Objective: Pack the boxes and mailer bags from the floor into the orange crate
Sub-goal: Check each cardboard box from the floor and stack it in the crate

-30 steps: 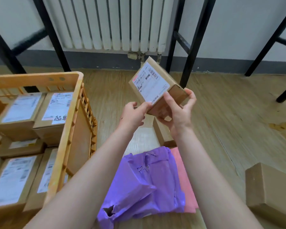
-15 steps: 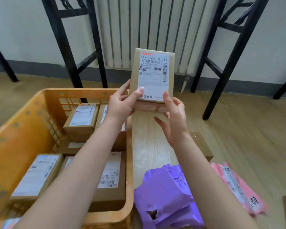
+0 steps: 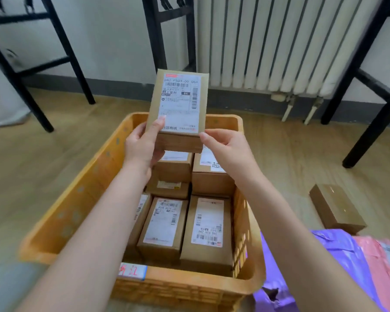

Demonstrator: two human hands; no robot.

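1. Since everything sits on it, biggest first: the wooden floor fills most of the view. There's a white radiator on the wall at 1 o'clock and black metal legs at 10, 12 and 3 o'clock.
2. Next, the orange crate sits dead centre on the floor, running from 6 o'clock up toward 12. It's got a white sticker with red writing on the near rim.
3. Inside it, the packed boxes are labelled cardboard and wedged in tight. Two lie side by side at the near end and more are stacked at the far end.
4. A purple mailer bag lies crumpled on the floor just beside the crate's right wall, around 4 o'clock. A pink mailer bag touches its right side.
5. Then the held box: brown cardboard, shipping label facing the camera, tilted up, in the air over the crate's far end at 12 o'clock.
6. A loose brown box lies on the floor at 3 o'clock of the crate, apart from it, just behind the mailers.
7. The left hand grips the held box's lower left corner, thumb flat on the label, fingers behind.
8. The right hand has a fingertip on the lower right corner. Can't tell if the other fingers actually clamp it.
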